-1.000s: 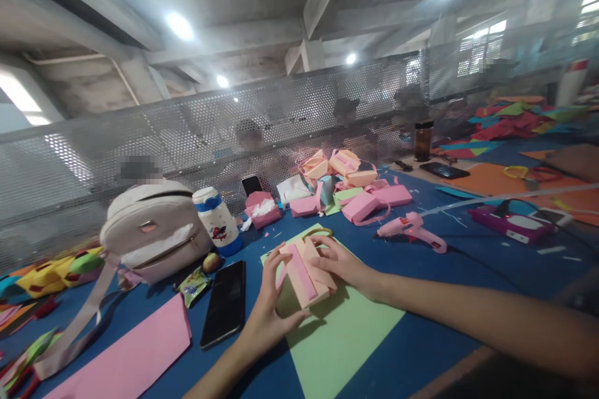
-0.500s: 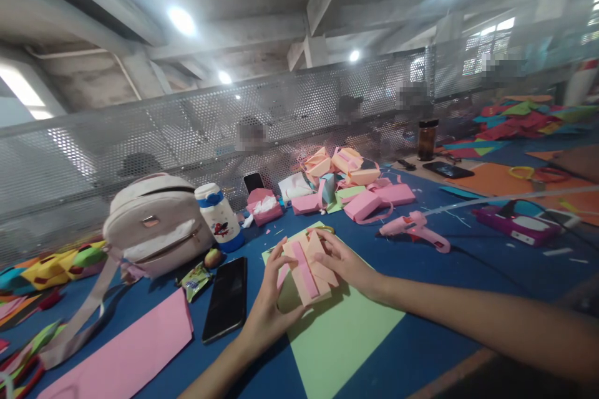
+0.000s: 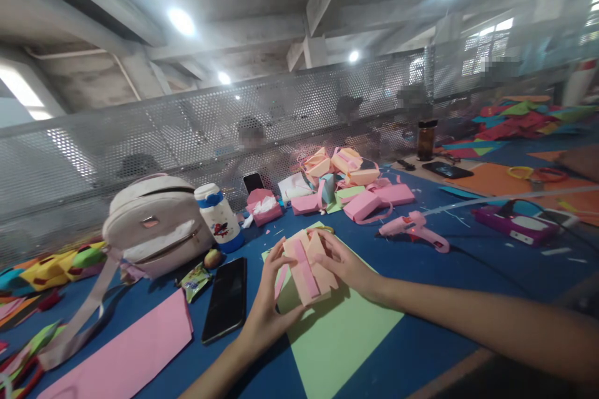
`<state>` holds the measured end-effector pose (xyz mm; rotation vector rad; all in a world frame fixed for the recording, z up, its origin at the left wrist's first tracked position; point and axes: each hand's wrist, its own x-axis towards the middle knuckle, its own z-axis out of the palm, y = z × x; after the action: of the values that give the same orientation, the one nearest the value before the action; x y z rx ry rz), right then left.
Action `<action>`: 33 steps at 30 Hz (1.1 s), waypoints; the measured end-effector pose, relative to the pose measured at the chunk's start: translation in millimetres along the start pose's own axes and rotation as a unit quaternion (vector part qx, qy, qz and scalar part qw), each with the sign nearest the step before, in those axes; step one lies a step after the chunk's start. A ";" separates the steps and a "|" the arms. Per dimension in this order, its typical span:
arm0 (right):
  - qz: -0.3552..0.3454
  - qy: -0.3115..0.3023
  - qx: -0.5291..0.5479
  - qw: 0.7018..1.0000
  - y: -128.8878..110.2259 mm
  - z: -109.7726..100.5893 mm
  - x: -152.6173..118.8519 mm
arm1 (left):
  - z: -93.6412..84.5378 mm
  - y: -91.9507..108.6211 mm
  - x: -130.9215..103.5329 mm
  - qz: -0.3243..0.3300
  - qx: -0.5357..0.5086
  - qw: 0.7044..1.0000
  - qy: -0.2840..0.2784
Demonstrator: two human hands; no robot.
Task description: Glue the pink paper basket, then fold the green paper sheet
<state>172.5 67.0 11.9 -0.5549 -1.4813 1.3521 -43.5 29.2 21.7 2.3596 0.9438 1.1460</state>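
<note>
Between my two hands is a small peach folded-paper box [image 3: 320,292] with a pink paper strip [image 3: 306,269] down its face. My left hand [image 3: 274,299] grips it along the left side, thumb at the lower edge and fingers at the top. On the other side my right hand [image 3: 344,262] is closed on its upper right part, where a folded flap stands up. Some fingertips are hidden behind the box. Under it lies a light green paper sheet [image 3: 349,349]. A pink glue gun [image 3: 414,230] rests on the table to the right of my right hand.
Left of my hands lie a black phone [image 3: 225,299], a snack packet [image 3: 195,280] and pink paper [image 3: 126,349]. Behind them stand a bottle [image 3: 219,218] and a backpack [image 3: 154,224]. Pink paper boxes [image 3: 365,204] and a purple power strip [image 3: 515,224] are farther back.
The flap on the box's right side sits slightly closer to the box. Both hands keep nearly the same place and hold.
</note>
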 end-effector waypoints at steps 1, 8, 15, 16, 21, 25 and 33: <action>0.000 0.001 0.000 1.000 0.2 -0.1 0.0 | 0.7 -1.5 -0.3 -0.003 -0.010 1.000 0.006; -0.003 -0.008 -0.015 1.000 -3.0 1.0 -1.5 | -1.0 -1.4 0.0 0.016 0.044 0.999 -0.007; -0.007 -0.010 -0.014 1.000 -6.9 3.3 -2.8 | -1.0 -1.5 1.5 0.070 0.053 0.996 -0.013; -0.009 -0.009 -0.015 1.000 -7.3 3.4 -2.8 | -0.7 -1.9 1.6 0.071 0.047 0.996 -0.012; 0.008 -0.040 -0.015 0.999 -7.7 4.1 -5.4 | 0.5 -4.0 0.6 0.072 0.032 0.997 -0.026; 0.003 -0.054 -0.094 0.994 -9.2 7.2 -12.0 | 1.3 -4.5 -0.4 0.078 0.042 0.995 -0.035; 0.013 -0.056 -0.075 0.996 -22.0 8.5 -13.0 | 1.9 -2.3 -0.9 0.068 0.040 0.997 0.011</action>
<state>176.2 46.2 28.6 -0.6037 -1.6819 1.3172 -43.4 30.2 18.7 2.5148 0.8626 1.2072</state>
